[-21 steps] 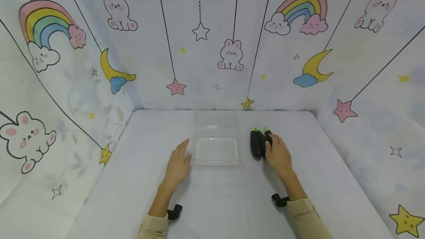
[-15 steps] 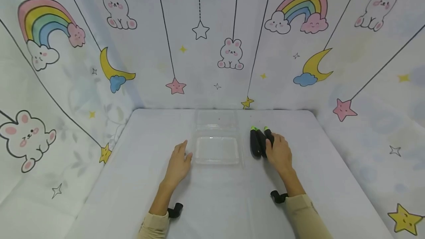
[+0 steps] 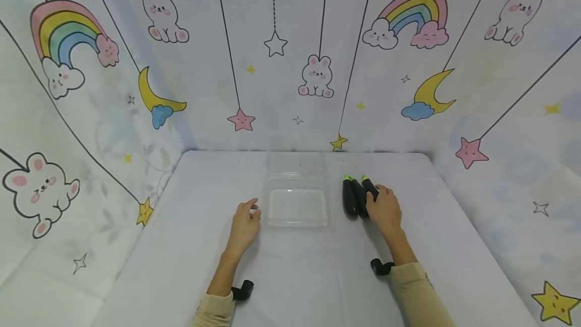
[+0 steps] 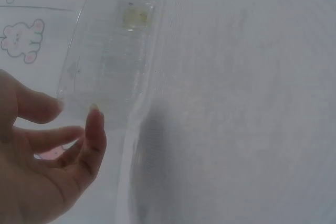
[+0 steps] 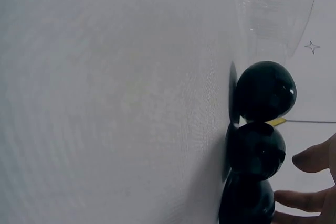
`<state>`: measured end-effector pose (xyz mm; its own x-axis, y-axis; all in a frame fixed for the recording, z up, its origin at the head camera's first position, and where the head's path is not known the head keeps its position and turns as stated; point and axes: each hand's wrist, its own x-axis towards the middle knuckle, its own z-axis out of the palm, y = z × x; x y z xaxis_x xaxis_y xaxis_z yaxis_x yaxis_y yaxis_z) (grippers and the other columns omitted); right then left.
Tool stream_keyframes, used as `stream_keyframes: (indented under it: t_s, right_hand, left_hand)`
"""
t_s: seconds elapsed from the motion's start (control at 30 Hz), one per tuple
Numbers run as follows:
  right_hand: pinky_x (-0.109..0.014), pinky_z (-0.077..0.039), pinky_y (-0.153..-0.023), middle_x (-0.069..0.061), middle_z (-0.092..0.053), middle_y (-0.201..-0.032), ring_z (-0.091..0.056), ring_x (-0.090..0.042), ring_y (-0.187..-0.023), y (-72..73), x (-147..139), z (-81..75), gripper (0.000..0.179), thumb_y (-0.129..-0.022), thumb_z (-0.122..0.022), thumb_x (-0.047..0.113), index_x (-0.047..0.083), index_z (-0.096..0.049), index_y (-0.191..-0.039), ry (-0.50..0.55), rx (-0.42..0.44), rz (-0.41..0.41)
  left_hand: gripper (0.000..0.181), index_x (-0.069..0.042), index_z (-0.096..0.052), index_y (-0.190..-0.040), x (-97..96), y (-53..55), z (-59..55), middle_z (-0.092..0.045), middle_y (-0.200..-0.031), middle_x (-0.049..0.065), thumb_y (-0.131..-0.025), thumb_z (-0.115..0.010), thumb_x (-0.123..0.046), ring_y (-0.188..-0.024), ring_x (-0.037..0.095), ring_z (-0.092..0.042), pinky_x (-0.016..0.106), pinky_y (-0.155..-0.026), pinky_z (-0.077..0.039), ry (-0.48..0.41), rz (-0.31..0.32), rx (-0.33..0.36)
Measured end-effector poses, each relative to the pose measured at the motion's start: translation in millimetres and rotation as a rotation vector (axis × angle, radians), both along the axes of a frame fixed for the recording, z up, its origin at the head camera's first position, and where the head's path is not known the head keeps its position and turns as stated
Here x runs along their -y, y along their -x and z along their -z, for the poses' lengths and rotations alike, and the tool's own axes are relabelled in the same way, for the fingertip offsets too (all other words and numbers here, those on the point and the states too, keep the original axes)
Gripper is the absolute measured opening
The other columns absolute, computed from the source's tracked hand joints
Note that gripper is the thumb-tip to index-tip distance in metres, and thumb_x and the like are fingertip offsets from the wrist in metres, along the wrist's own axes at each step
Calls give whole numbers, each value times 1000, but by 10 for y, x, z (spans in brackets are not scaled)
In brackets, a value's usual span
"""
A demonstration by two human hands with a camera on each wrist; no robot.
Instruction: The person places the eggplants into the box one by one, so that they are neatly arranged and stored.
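Observation:
Three glossy black eggplants with green stem ends lie side by side on the table's right: the left eggplant (image 3: 349,200), the middle eggplant (image 3: 359,198) and the right eggplant (image 3: 369,186). My right hand (image 3: 384,212) is at the right eggplant, covering its lower part. In the right wrist view the fingertips (image 5: 294,199) touch its round end (image 5: 247,201), while the thumb (image 5: 315,159) stands apart. Left of the clear plastic box (image 3: 297,225), my left hand (image 3: 245,228) is held with loosely bent fingers around nothing; in its wrist view the box wall (image 4: 105,61) appears just beyond the fingertips.
The box's clear lid (image 3: 296,166) lies folded back toward the rear table edge. A white cloth covers the table (image 3: 290,271). Behind and at both sides hangs a printed curtain (image 3: 281,85) with rabbits, stars and rainbows. Each wrist carries a black camera mount (image 3: 382,267).
My right hand has shifted slightly right, and the right eggplant now slants away from the middle one. My left hand has drawn back a little, its fingers bending more.

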<state>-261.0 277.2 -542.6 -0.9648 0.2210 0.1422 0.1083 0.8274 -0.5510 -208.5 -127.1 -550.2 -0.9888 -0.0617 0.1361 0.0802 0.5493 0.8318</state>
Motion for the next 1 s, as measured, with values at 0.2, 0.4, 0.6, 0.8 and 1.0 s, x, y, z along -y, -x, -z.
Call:
stream_keyframes:
  t_s: [0.2,0.4,0.6,0.8,1.0]
  right_hand:
    - [-68,-48,-95,-37,-48,-143,-52,-56,-126,26,-32,6,57,-108,-48,31,-8,-46,-149,4,29,15]
    - [-66,-51,-90,-37,-54,-137,-57,-55,-120,61,-73,27,55,-107,-49,30,-8,-48,-147,-10,64,19]
    - [-62,-55,-81,-38,-59,-131,-63,-53,-111,99,-101,58,54,-105,-51,28,-7,-50,-146,-31,68,18]
    - [-63,-55,-82,-37,-61,-129,-64,-54,-110,103,-118,59,51,-104,-54,23,-7,-52,-145,-25,60,12]
    - [-63,-55,-82,-37,-61,-130,-64,-54,-110,106,-139,32,51,-103,-54,24,-6,-52,-144,-11,75,4]
  left_hand:
    - [39,4,-56,-144,5,9,30,-61,-118,16,-107,-56,-10,-86,18,-65,26,-67,-55,-94,22,13]
    - [39,4,-57,-143,14,17,56,-62,-117,16,-106,-57,-9,-80,17,-64,23,-64,-52,-155,38,16]
    - [39,4,-56,-143,8,26,69,-64,-118,16,-106,-58,-8,-77,18,-65,23,-62,-54,-225,42,23]
    - [39,5,-55,-143,2,41,81,-64,-116,16,-106,-58,-7,-76,17,-65,23,-62,-54,-262,48,46]
    - [39,4,-55,-143,-4,58,87,-64,-114,15,-106,-58,-6,-76,16,-63,21,-61,-52,-304,40,68]
